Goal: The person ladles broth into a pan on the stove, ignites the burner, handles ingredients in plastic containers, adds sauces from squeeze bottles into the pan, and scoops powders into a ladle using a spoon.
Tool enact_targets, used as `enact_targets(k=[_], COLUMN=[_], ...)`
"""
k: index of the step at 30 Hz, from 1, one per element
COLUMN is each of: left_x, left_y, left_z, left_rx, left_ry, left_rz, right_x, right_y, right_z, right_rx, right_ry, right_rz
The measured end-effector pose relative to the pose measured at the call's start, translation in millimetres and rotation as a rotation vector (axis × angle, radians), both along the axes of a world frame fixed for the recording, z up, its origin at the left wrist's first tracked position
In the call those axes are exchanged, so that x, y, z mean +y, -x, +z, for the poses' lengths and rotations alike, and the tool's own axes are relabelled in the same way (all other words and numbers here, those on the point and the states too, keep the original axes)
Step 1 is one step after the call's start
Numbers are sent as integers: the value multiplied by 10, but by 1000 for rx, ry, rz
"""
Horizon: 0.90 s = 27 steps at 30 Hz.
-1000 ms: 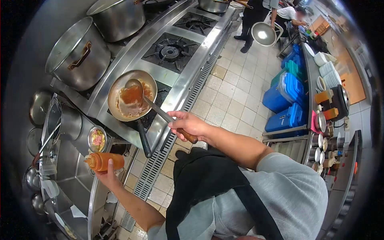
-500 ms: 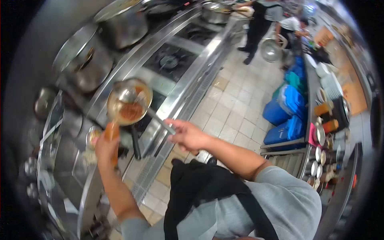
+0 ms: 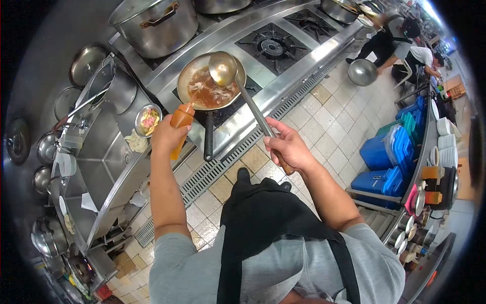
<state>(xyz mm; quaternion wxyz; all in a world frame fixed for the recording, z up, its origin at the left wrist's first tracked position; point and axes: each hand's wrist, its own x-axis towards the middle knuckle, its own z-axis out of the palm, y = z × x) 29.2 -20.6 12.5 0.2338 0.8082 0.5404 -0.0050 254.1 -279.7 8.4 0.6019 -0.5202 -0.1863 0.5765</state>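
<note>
My left hand (image 3: 166, 133) is wrapped round an orange squeeze bottle (image 3: 182, 116), its nozzle pointing up beside the near left rim of a frying pan (image 3: 185, 71). Reddish-brown sauce (image 3: 205, 90) with pale foamy patches covers the pan's bottom. In my right hand (image 3: 289, 144) is the handle of a long metal ladle (image 3: 223, 68), whose bowl sits over the far right part of the pan. Neither hand touches the pan's black handle (image 3: 208, 137), which sticks out toward me. A small metal bowl of chopped pink and yellow food (image 3: 149, 120) stands left of the bottle.
A large stockpot (image 3: 157, 33) stands behind the pan. Unused burners (image 3: 272, 46) line the stove to the right. A sink (image 3: 104, 152) lies at left. Across the tiled aisle are blue bins (image 3: 379, 177). One co-worker (image 3: 387, 43) holds a metal bowl (image 3: 363, 72); another is farther back.
My view has shifted, so the stove sits farther right in it. The ladle's bowl has moved from the pan's left side to its far right. Both hands keep their holds.
</note>
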Motion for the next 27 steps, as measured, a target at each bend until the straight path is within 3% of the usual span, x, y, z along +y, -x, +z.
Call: enact_targets(k=[2, 3, 5, 6, 8, 10, 12, 14, 18, 20, 21, 22, 23, 25, 26, 27], left_x=[119, 144, 87, 76, 69, -51, -145, -209, -198, -208, -221, -232, -282, -259, -487, -561], left_y=[195, 287, 392, 478, 653, 708, 744, 723, 707, 587, 523, 452, 329, 97, -108, -301], left_z=[-286, -403, -429, -506, -700, -607, -542, -358, -176, -8, 58, 116, 159, 166, 297, 301], left_rx=[-139, -353, -699, -693, -1021, -1039, -1146, -1161, -1195, -1116, -1093, -1074, -1114, -1115, -1134, -1148], left_ry=[23, -6, 19, 28, 130, 54, -9, -46, -142, -229, -263, -290, -263, -267, -93, -126], left_rz=[16, 29, 76, 66, 178, 158, 261, 248, 122, 95, 87, 69, 56, -67, -29, -157], right_x=[113, 167, 264, 300, 374, 417, 419, 393, 268, 145, 37, -41, -302, -660, -934, -1267], right_y=[64, 104, 177, 211, 257, 258, 232, 212, 284, 228, 204, 202, 96, 52, 28, 7], right_z=[-92, -134, -194, -207, -215, -236, -265, -220, -164, -154, 26, -567, 50, -279, -311, -331], right_rx=[-207, -203, -450, -443, -353, -305, 235, 350, 21, -317, -692, -984, -824, -1008, -1061, -1060], right_ry=[63, 64, 142, 149, 155, 159, 54, 48, 68, 162, 171, -23, 207, 92, 70, 127], right_rz=[8, 3, 10, 0, 0, -12, -83, -99, 46, 149, 193, 37, 215, 52, -15, -97])
